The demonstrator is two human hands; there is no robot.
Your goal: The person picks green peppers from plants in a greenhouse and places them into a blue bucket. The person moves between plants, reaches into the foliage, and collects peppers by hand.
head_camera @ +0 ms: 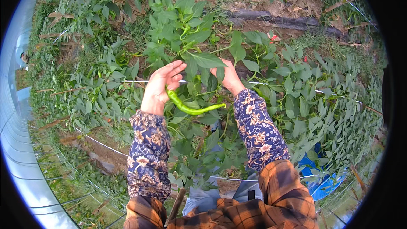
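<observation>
A long, curved green chili pepper (pixel 190 110) hangs from my left hand (pixel 161 81), its upper end tucked in at the palm below the thumb. The fingers of that hand reach up beside the leaves of a pepper plant (pixel 178 39), which stands in front of me. On the plant's other side is my right hand (pixel 230 78). Leaves cover its fingertips, so what they grip there cannot be seen. Smaller green peppers (pixel 187 31) grow near the top of this plant.
White support strings (pixel 136 81) run across the rows, tied among wooden stakes (pixel 175 204). Black plastic film (pixel 279 20) lies on the soil ahead. A blue plastic bag or sheet (pixel 327 181) is at lower right. Greenhouse film (pixel 19 152) curves along the left.
</observation>
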